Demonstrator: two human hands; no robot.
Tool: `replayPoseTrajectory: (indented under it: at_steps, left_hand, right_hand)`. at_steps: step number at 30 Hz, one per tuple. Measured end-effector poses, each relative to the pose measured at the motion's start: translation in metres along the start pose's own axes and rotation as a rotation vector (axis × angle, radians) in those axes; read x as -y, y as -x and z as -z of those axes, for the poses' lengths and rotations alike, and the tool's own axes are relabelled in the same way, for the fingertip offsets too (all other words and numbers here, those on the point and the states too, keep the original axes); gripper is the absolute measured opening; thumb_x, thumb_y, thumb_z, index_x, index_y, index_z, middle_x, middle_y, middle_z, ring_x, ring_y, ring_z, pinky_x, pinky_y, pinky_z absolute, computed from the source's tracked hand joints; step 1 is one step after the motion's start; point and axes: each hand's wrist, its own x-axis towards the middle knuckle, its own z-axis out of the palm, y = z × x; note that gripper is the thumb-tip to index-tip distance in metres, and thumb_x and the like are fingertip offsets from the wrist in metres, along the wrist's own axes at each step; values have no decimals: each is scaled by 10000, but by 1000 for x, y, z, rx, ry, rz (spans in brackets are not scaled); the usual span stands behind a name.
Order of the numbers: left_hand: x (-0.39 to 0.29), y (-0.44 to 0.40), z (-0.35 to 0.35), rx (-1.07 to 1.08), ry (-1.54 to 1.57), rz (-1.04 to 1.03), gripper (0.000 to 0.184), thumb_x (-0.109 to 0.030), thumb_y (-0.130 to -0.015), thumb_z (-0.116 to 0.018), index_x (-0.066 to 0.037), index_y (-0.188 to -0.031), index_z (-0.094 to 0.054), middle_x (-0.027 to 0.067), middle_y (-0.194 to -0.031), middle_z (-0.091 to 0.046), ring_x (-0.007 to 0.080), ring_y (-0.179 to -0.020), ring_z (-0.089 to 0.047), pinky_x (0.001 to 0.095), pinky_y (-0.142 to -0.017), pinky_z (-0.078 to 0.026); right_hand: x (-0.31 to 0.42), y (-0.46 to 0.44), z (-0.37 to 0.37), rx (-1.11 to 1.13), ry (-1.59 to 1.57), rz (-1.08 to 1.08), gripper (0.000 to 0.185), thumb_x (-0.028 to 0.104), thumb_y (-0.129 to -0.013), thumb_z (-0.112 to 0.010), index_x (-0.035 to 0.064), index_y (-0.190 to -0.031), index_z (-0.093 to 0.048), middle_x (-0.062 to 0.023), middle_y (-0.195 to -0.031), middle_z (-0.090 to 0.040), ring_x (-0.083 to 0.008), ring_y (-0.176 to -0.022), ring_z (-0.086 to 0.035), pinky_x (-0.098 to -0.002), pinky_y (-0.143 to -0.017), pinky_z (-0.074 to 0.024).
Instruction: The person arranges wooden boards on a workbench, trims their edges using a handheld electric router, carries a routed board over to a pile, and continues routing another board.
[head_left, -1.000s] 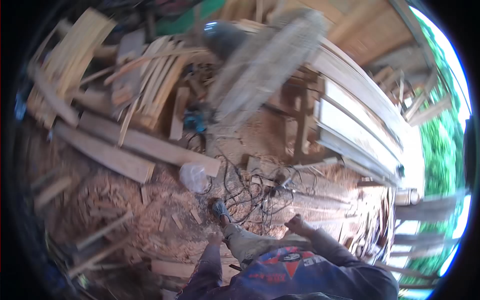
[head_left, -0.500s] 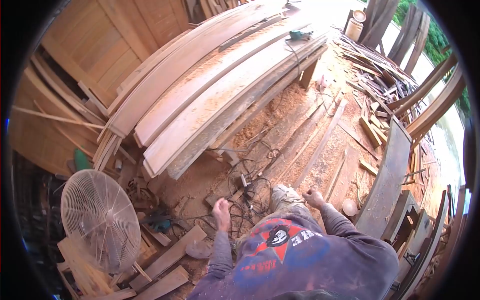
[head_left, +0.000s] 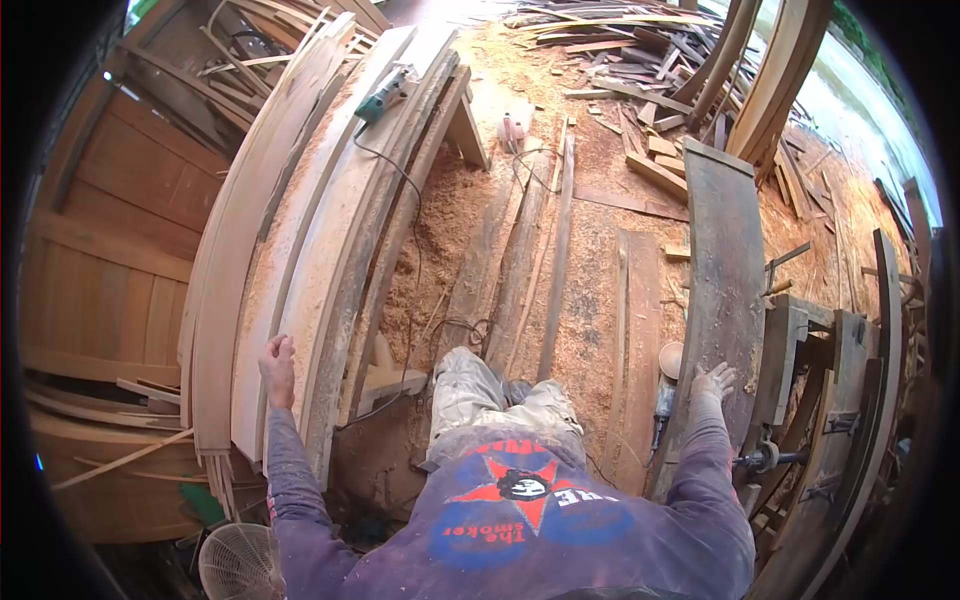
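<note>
My left hand [head_left: 277, 371] is over the pale planks [head_left: 300, 270] stacked on the left, its fingers curled in; whether it holds anything is too small to tell. My right hand [head_left: 713, 381] has its fingers spread at the dark wide board [head_left: 722, 260] on the right, with nothing in it. Near the far end of the pale planks lies a teal power tool [head_left: 384, 94], its cord hanging down beside them.
Sawdust and long boards [head_left: 560, 260] cover the floor ahead. A scrap wood pile [head_left: 650, 60] lies farther off. At lower left stands a fan [head_left: 241, 561]. A clamp [head_left: 768, 457] is at the right. Wooden panels [head_left: 130, 250] stand at far left.
The view has swung right, so the plank stack now lies on the left and the fan at the lower left. My hands have spread apart, and my right hand has opened at the dark board.
</note>
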Motion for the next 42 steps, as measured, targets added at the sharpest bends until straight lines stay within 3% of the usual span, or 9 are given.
replayPoseTrajectory:
  at_steps: [7, 13, 16, 17, 23, 26, 29, 37, 42]
  left_hand:
    - [-100, -71, -183, 356, 202, -18, 381, -260, -1001, -676, 16, -1263, -646, 43, -1061, -693, 114, -915, -652, 249, -775, -514]
    - [-136, -124, -273, 587, 164, -189, 341, -236, -987, -701, 15, -1218, -686, 45, -1008, -723, 100, -921, -671, 259, -806, -535]
    - [-140, -194, -272, 498, 230, -96, 343, -219, -988, -688, 33, -1221, -682, 65, -1024, -729, 121, -923, -688, 274, -818, -546]
    - [-137, -228, -274, 445, 278, -56, 344, -212, -990, -680, 40, -1223, -679, 71, -1027, -730, 128, -924, -692, 279, -820, -549]
    - [-135, -367, -218, 100, 283, -53, 355, -242, -1014, -636, 50, -1211, -684, 94, -1048, -739, 161, -959, -715, 303, -857, -560]
    - [-113, -413, -171, -69, 88, -34, 391, -224, -960, -687, 44, -1243, -662, 171, -1139, -738, 261, -1056, -714, 373, -939, -552]
    - [-93, -456, -110, -271, -141, -54, 421, -164, -905, -717, 44, -1264, -640, 213, -1248, -688, 325, -1186, -655, 425, -1027, -508]
    - [4, -552, 22, -460, -727, 120, 754, -154, -853, -777, -4, -1499, -418, 213, -1564, -423, 371, -1458, -391, 490, -1166, -372]
    - [47, -586, 27, -466, -694, 353, 857, -200, -849, -794, -22, -1556, -345, 199, -1620, -336, 368, -1500, -325, 543, -1179, -339]
  right_hand:
    - [-40, -52, -42, 182, -269, -5, 1084, 591, -937, -652, 23, -1638, -51, -350, -1662, -95, -504, -1547, -119, -514, -1266, -213]
    - [-44, -54, -33, 233, -308, -66, 1128, 556, -899, -721, 75, -1654, -35, -308, -1685, -83, -443, -1569, -109, -476, -1279, -186]
    - [-31, -58, -5, 463, -319, -207, 1169, 523, -870, -747, 118, -1658, 16, -307, -1676, -140, -433, -1517, -302, -439, -1243, -288]
    - [-36, -77, -27, 358, -11, -226, 1013, 530, -898, -712, 122, -1652, -173, -282, -1633, -307, -387, -1504, -349, -443, -1231, -304]
    - [257, -47, 24, 900, 285, 304, 704, 447, -891, -740, 65, -1428, -490, -200, -1332, -579, -326, -1231, -576, -416, -1047, -461]
    - [419, -31, 45, 1093, 336, 622, 574, 406, -888, -753, 37, -1315, -648, -159, -1182, -715, -295, -1094, -690, -403, -955, -540]
    - [561, -27, 134, 599, -311, 737, 502, 365, -901, -731, 3, -1248, -701, -185, -1122, -752, -307, -1058, -720, -388, -954, -554]
    - [861, -76, 379, 2, -30, 1281, 507, 226, -888, -751, -9, -1311, -601, -296, -1266, -651, -455, -1192, -616, -501, -1030, -484]
    - [1096, 25, 499, -261, -148, 1735, 499, 117, -939, -685, -29, -1386, -519, -304, -1368, -574, -462, -1263, -562, -475, -1065, -469]
